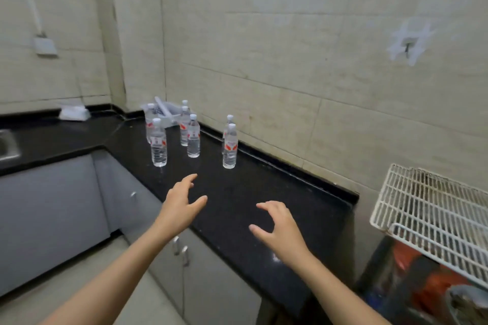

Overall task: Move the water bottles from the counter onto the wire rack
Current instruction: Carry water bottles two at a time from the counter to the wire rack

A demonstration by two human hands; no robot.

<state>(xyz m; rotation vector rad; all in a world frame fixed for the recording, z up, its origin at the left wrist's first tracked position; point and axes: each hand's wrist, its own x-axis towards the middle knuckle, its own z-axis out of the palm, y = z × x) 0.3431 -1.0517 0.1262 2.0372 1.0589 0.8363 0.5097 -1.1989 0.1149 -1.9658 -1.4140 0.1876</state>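
Observation:
Several clear water bottles with white caps and red-and-white labels stand upright on the black counter (237, 192). The nearest ones are a left bottle (158, 146), a middle bottle (193, 136) and a right bottle (230, 146), with others behind them. A white wire rack (433, 211) sits at the right, past the counter's end, with no bottle on its visible part. My left hand (181, 204) hovers over the counter, fingers spread, short of the bottles. To its right, my right hand (280, 229) is also held above the counter with fingers loosely curved. Neither holds anything.
A white plastic basket (165, 113) stands in the corner behind the bottles. A white cloth (74, 112) lies at the back left, near a steel sink (8, 145). Grey cabinets (52, 214) run below the counter. Red and dark items (422, 280) lie under the rack.

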